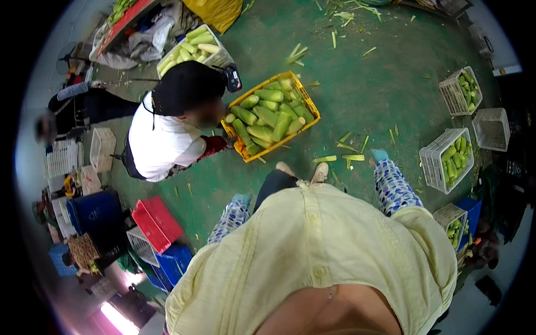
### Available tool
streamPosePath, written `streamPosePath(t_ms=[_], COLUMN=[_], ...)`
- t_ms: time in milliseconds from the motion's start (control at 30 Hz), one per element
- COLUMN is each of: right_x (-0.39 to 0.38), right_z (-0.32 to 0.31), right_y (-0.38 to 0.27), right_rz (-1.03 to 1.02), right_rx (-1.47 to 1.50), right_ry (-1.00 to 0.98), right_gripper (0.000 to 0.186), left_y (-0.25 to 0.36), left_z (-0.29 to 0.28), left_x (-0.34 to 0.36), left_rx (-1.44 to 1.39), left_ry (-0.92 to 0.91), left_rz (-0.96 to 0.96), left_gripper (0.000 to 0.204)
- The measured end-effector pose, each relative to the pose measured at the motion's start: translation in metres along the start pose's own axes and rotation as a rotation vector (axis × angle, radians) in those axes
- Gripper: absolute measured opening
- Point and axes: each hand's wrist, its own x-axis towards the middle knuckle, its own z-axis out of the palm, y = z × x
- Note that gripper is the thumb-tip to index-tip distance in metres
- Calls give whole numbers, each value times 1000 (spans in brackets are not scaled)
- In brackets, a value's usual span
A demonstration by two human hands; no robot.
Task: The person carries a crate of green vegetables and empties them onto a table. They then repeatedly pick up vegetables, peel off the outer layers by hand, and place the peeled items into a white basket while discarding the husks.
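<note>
Green, stout, blunt vegetables fill a yellow crate, grip of left hand and right hand unclear.

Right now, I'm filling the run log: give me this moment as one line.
left hand: no held item visible | right hand: no held item visible | yellow crate: filled with green vegetables | co-worker: beside crate

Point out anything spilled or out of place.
Green stalk scraps lie strewn on the green floor, some showing near the right hand. They look out of place, lying loose outside the yellow crate.
</note>
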Motion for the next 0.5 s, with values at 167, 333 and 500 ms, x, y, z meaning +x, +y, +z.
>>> streamPosePath(t_ms=[167,333,500], right_x=[79,135,238], right_z=[6,-99,-229], right_y=[49,-1,-53], right_rz=[517,558,252], right_rx=[929,1003,661], right_ry=[72,136,-11], right_gripper=[35,42,56], left_y=[57,137,171], left_z=[39,2,-8], left_x=[36,79,117], left_rx=[-137,-664,-1005], left_ry=[19,-4,5], left_rz=[-15,28,46], left_gripper=[58,43,37])
